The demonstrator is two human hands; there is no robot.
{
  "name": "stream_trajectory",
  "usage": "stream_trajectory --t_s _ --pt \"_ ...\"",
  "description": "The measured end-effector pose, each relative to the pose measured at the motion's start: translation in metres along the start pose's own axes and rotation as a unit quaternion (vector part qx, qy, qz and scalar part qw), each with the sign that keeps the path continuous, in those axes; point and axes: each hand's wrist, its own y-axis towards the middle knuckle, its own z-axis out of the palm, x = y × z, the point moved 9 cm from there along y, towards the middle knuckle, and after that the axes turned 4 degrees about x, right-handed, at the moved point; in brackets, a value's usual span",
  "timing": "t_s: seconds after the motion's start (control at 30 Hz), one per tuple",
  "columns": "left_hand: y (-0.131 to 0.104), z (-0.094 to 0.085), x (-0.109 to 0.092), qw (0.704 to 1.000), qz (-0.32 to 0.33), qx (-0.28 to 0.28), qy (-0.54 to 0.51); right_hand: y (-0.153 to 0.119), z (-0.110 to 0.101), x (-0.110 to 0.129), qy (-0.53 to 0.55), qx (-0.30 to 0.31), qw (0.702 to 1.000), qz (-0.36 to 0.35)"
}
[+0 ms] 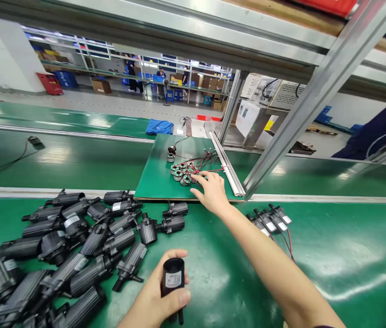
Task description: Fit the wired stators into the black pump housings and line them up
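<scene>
- Right hand (pixel 213 193), thumb and fingers apart, is nearer the round motors (pixel 178 175), bunched on the green board (pixel 154 175) left of its fingertips.
- Left hand (pixel 154 289) clasps a black case (pixel 174 275) lengthwise.

Ahead of you: blue cloth (pixel 159 127) at end of green bench (pixel 97 122); beyond, red bin (pixel 49 84) beside blue bin (pixel 66 79), cardboard box (pixel 101 85).

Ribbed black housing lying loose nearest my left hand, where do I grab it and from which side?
I'd grip the ribbed black housing across its wide barrel, from above, fingers down its right flank. It lies on its side, with that flank facing away from the pile of housings; the narrow spout and stub at its near end look like poorer holds.
</scene>
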Motion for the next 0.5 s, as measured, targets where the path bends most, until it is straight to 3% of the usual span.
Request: stream_trajectory --t_s 0.13,0.33,0.5 --pt "0.004 -0.007 -0.004 0.997 0.030 -0.014 0.071 0.023 0.014 0.010 -0.025 0.007 1.000 -0.008" --pt "0.005 -0.011 -0.002 0.989 0.028 -0.007 0.142 0.035 0.025 0.019 -0.136 0.040 0.985 -0.094" --pt "0.003 -0.011 -0.017 0.973 0.071 -0.017 0.220 0.037 0.022 0.028 -0.122 0.049 0.981 -0.143"
